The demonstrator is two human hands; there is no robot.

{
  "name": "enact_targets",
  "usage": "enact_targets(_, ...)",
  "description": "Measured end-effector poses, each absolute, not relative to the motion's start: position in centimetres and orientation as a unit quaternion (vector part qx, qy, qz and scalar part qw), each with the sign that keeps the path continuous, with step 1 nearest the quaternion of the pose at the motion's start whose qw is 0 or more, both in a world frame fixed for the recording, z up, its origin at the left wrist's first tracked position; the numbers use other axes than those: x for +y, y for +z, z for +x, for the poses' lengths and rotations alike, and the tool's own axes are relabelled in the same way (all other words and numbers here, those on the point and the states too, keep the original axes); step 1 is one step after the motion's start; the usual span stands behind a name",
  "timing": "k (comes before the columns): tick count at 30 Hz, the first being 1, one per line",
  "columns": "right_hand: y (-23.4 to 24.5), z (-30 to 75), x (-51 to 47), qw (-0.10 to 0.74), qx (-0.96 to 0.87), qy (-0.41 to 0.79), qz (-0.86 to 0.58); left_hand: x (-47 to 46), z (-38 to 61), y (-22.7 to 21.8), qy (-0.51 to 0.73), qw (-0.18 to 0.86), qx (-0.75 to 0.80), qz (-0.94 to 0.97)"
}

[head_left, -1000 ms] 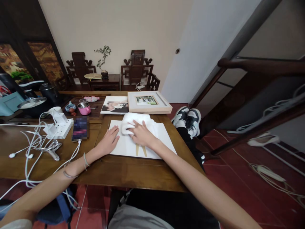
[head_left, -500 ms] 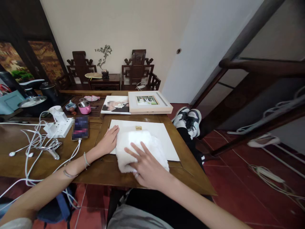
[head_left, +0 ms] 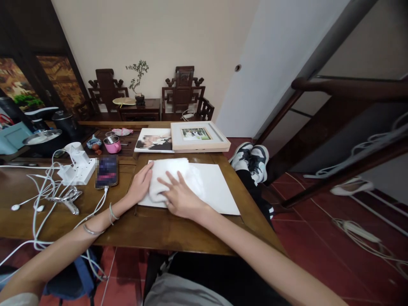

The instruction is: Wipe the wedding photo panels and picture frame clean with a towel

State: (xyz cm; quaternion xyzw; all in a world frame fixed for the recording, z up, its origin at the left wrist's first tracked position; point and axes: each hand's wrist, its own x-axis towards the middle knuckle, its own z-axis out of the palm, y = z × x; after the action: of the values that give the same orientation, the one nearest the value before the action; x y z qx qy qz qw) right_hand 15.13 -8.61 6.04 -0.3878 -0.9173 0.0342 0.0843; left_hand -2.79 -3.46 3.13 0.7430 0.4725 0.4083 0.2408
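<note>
My right hand (head_left: 185, 199) lies over a fluffy white cloth (head_left: 172, 168), its fingers spread on top and the near edge of the cloth tucked in by the thumb side. The cloth rests on the left part of a flat white board (head_left: 219, 187), which lies on the wooden table. At the board's left edge is my left hand (head_left: 142, 182), fingers stretched out and close beside the cloth. Whether its fingertips touch the cloth or only the board I cannot tell.
Behind the board lie a photo print (head_left: 154, 140) and a framed picture (head_left: 199, 135). On the left are a phone (head_left: 106, 171), a power strip (head_left: 83, 170), tangled white cables and a pink cup (head_left: 112, 145). A person's sneakers (head_left: 251, 159) show beyond the table's right edge.
My right hand has slid the white cloth left and away from me over the board, covering the small yellowish mark. My left hand has shifted slightly left and toward me.
</note>
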Motion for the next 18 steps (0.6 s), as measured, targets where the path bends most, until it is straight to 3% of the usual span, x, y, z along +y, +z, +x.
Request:
enact_targets(6, 7.2, 18.0, -12.9, 0.105, -0.948, 0.106, -0.281, -3.7, -2.4, 3.0, 0.387, 0.231, 0.470, 0.759)
enact_targets(13, 6.9, 20.9, -8.8, 0.103, -0.885, 0.078, -0.448, -3.5, -2.5, 1.9, 0.220, 0.150, 0.463, 0.846)
enact_targets(18, 6.6, 17.8, -3.0, 0.140, -0.839, 0.106, -0.515, -3.5, -2.6, 1.7, 0.196, 0.124, 0.455, 0.860)
